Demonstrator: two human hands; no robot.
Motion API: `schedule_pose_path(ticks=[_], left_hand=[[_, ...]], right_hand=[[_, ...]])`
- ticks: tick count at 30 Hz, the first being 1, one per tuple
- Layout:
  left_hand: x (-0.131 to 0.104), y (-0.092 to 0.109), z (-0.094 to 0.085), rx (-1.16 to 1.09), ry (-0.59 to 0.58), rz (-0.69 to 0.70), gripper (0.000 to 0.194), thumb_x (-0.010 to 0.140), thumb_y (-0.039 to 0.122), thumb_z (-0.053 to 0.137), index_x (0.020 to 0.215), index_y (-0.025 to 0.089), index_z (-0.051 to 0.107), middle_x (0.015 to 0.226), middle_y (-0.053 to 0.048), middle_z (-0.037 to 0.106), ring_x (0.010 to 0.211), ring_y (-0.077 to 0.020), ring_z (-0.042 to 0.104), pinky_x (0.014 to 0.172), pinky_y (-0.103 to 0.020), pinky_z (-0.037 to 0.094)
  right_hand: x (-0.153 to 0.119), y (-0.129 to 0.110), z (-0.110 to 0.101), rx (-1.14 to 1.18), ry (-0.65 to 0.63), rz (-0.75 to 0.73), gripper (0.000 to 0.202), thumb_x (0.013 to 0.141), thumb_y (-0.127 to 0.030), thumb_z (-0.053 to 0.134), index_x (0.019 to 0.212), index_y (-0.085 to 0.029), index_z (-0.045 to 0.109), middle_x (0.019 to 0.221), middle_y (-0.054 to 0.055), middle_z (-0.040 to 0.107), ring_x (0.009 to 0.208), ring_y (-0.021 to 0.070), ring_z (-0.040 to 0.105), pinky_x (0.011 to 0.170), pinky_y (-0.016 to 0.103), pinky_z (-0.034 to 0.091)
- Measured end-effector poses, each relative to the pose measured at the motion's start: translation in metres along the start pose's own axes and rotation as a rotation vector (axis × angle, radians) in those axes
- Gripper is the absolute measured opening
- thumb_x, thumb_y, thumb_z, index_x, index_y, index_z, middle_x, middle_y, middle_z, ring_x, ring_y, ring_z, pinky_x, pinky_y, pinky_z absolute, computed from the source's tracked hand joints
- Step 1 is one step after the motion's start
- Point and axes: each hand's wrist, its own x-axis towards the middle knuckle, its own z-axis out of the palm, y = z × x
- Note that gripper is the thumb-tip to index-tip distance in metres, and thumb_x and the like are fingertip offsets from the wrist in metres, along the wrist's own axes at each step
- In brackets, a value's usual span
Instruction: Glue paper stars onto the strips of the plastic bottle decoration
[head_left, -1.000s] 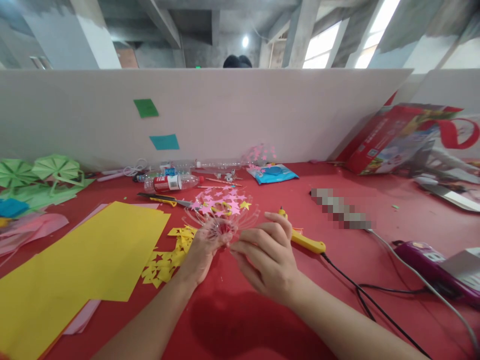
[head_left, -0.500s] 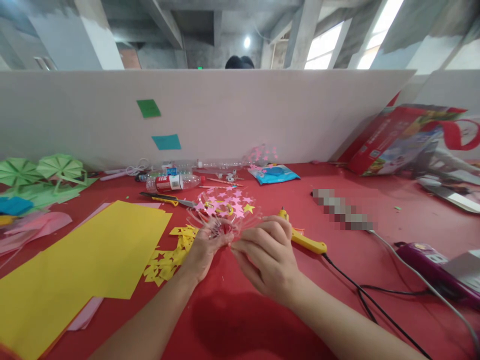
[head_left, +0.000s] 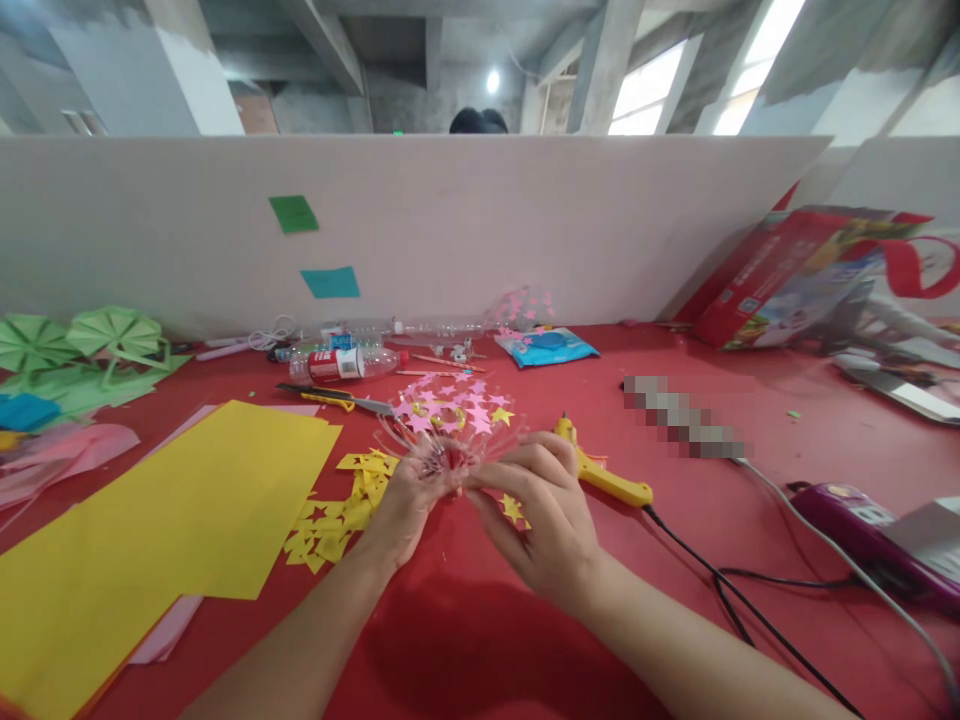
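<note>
My left hand (head_left: 411, 492) is closed around the base of a clear plastic bottle piece cut into thin curling strips (head_left: 384, 430). Pink paper stars (head_left: 480, 418) sit on the strip ends, and one yellow star (head_left: 502, 416) is among them on the right. Beside it, my right hand (head_left: 536, 500) has thumb and forefinger bent close together at a clear strip near the base; the exact contact is hard to see. Small yellow stars (head_left: 513, 510) show on the table behind the right hand's fingers.
A yellow glue gun (head_left: 615, 484) with a black cord lies right of my hands. Yellow paper sheets (head_left: 187, 500) and star-punched scraps (head_left: 330, 530) lie left. Behind are scissors (head_left: 330, 397), a plastic bottle (head_left: 375, 364) and a blue wipes pack (head_left: 555, 346).
My right hand's fingers have spread somewhat, and the yellow stars behind them have come into view. The left hand keeps its hold on the bottle piece.
</note>
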Motion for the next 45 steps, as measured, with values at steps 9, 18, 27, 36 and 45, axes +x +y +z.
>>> schedule_pose_path(ticks=[9,18,27,36,45], left_hand=[[-0.0014,0.0007,0.0012,0.036,0.000,-0.009,0.030,0.061,0.024,0.079,0.086,0.018,0.063,0.074,0.002,0.063,0.065,-0.0103,0.053,0.066,-0.024,0.040],[-0.0007,-0.0003,-0.0011,0.040,-0.009,-0.018,0.034,0.060,0.029,0.081,0.088,0.019,0.063,0.076,0.001,0.064,0.062,-0.0090,0.052,0.065,-0.024,0.041],[-0.0003,0.0005,-0.0003,0.038,0.001,-0.005,0.031,0.060,0.025,0.079,0.085,0.019,0.062,0.073,0.002,0.062,0.061,-0.0091,0.050,0.064,-0.024,0.038],[0.0005,0.0017,-0.0010,0.023,0.039,-0.006,0.034,0.058,0.024,0.081,0.087,0.019,0.063,0.078,0.002,0.065,0.064,-0.0093,0.053,0.064,-0.023,0.041],[0.0024,-0.0039,-0.0061,0.079,-0.027,0.038,0.026,0.066,0.022,0.076,0.090,0.019,0.064,0.084,0.000,0.067,0.070,-0.0109,0.056,0.069,-0.023,0.043]], right_hand=[[-0.0003,-0.0005,0.0003,0.005,0.003,-0.037,0.015,0.082,-0.007,0.057,0.091,-0.020,0.058,0.077,-0.003,0.071,0.071,0.0130,0.061,0.091,0.039,0.040],[-0.0002,-0.0005,-0.0023,-0.049,0.019,-0.102,0.020,0.079,-0.003,0.050,0.082,-0.021,0.058,0.080,-0.003,0.073,0.065,0.0118,0.058,0.091,0.040,0.042],[-0.0006,0.0003,0.0001,-0.067,-0.003,-0.050,0.018,0.083,-0.008,0.059,0.098,-0.018,0.057,0.079,0.000,0.071,0.071,0.0131,0.059,0.092,0.040,0.041],[0.0034,-0.0020,-0.0051,-0.083,0.051,0.014,0.011,0.077,-0.015,0.057,0.087,-0.021,0.059,0.076,0.000,0.061,0.071,0.0157,0.052,0.091,0.042,0.038],[-0.0017,0.0005,0.0013,-0.127,0.037,-0.016,0.008,0.085,-0.014,0.058,0.083,-0.020,0.063,0.075,-0.001,0.061,0.073,0.0141,0.049,0.094,0.040,0.036]])
